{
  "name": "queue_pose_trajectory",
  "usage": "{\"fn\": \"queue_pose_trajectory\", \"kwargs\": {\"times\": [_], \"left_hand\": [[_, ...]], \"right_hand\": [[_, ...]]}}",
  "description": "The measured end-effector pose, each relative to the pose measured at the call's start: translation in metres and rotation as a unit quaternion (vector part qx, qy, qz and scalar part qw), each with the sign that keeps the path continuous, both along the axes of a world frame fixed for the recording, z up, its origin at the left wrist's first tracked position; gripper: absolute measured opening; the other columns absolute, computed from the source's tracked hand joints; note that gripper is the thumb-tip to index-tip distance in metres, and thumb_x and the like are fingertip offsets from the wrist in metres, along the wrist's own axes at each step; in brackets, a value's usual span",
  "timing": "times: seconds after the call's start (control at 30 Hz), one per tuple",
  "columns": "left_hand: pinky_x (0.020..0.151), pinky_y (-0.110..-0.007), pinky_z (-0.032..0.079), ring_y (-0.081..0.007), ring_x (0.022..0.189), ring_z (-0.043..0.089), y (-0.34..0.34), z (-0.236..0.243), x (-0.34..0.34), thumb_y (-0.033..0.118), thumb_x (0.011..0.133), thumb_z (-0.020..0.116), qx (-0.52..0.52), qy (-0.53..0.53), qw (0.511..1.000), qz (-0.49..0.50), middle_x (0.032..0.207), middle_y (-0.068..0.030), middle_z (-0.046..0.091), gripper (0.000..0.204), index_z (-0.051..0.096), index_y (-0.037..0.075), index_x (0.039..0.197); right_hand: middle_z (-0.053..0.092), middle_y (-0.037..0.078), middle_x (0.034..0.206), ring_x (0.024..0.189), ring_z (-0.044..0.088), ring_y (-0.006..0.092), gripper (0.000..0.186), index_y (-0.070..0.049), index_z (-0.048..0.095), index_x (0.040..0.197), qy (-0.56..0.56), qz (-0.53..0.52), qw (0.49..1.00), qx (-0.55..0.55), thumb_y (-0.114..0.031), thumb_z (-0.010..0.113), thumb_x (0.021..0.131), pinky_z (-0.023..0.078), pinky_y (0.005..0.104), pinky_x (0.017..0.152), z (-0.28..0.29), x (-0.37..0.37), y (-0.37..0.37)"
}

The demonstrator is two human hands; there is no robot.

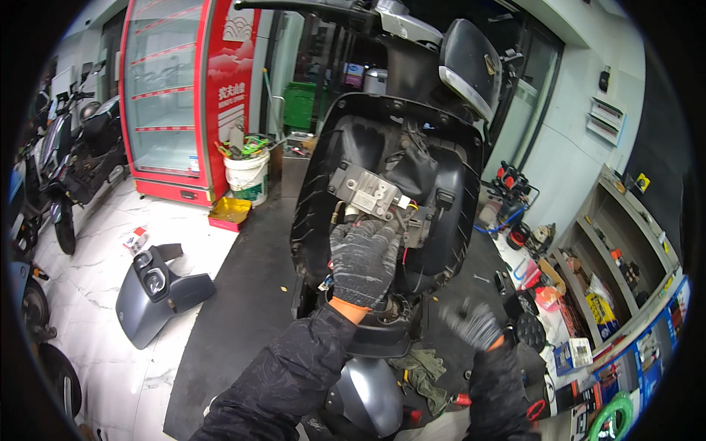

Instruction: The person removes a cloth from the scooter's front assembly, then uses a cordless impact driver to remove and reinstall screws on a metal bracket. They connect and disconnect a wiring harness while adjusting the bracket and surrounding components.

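Observation:
My left hand, in a grey work glove, reaches into the opened body of a scooter. Its fingers curl at the lower edge of a silver metal box with round terminals, which looks like a motor controller; the fingertips are partly hidden. The box sits tilted among wires, with a white connector at its right end. Apart from the scooter, low on the right, my right hand is gloved too and smeared by motion. Nothing can be made out in it.
A grey body panel lies on the tiled floor at left. Below the scooter are a silver curved cover and green gloves. A red fridge, white bucket and yellow tray stand behind. Shelves line the right.

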State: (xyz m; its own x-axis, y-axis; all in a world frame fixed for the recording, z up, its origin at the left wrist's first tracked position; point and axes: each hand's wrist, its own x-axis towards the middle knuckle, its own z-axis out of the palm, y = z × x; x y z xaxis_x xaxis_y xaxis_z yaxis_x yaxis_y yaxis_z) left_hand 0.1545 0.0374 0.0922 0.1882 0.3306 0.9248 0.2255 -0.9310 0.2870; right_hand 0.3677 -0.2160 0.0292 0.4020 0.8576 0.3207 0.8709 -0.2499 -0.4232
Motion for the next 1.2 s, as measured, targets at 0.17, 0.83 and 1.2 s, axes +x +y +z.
{"fn": "queue_pose_trajectory", "kwargs": {"times": [0.17,0.83,1.2], "left_hand": [[0.101,-0.051,0.044,-0.0315,0.108,0.069,-0.002,0.006,0.002,0.022,0.090,0.077,-0.019,-0.019,1.000,0.000,0.109,-0.0099,0.075,0.028,0.079,0.010,0.115],[0.104,-0.057,0.042,-0.0382,0.112,0.064,-0.005,0.007,0.015,0.026,0.083,0.080,-0.044,-0.017,0.999,0.011,0.108,-0.0114,0.073,0.022,0.081,0.012,0.101],[0.108,-0.060,0.038,-0.0347,0.119,0.060,-0.008,0.009,0.009,0.032,0.085,0.077,-0.078,0.052,0.996,-0.003,0.116,-0.0090,0.068,0.023,0.081,0.019,0.104]], "right_hand": [[0.073,0.014,0.116,0.104,0.074,0.0348,0.033,-0.008,0.075,0.120,-0.234,0.051,0.956,0.170,-0.028,0.079,0.094,0.060,0.0412,0.090,0.149,-0.081,0.105],[0.074,0.016,0.118,0.106,0.074,0.0349,0.026,-0.005,0.071,0.118,-0.311,0.092,0.921,0.216,-0.021,0.073,0.096,0.063,0.0449,0.089,0.119,-0.050,0.155],[0.074,0.017,0.113,0.104,0.074,0.0367,0.020,-0.004,0.072,0.112,-0.242,0.109,0.932,0.249,-0.014,0.074,0.095,0.061,0.0445,0.090,0.117,-0.052,0.155]]}}
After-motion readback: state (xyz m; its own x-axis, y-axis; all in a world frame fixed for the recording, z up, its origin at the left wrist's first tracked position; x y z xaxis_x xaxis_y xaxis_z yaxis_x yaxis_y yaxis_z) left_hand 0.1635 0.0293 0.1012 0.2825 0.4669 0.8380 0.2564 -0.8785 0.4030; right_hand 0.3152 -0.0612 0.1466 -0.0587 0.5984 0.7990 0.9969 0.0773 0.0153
